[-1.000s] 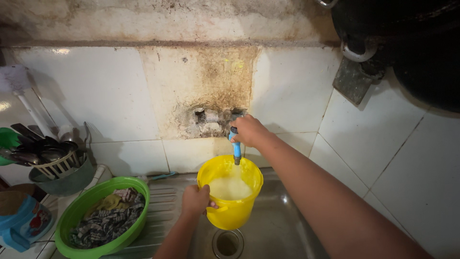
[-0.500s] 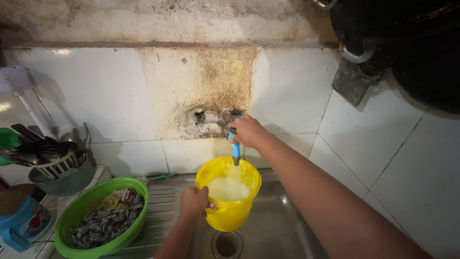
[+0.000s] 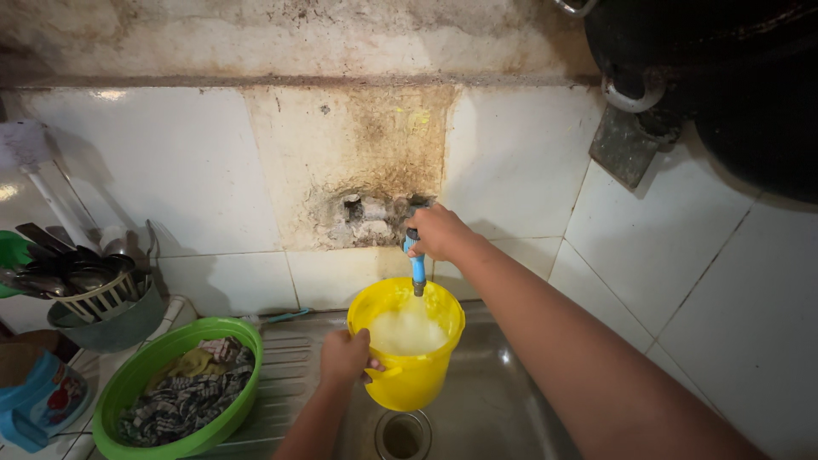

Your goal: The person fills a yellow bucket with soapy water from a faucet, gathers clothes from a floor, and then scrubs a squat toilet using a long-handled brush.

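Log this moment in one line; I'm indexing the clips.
left hand: holds yellow jug over sink | right hand: on blue tap | water running, jug partly full

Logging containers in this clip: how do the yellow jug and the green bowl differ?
The yellow jug is tall and narrow; the green bowl is wide and shallow. The jug is held over the sink by the left hand, under the blue tap that the right hand grips; the bowl rests untouched on the drainboard. The jug holds frothy water; the bowl holds wet cloths. Both look plastic and round-rimmed.
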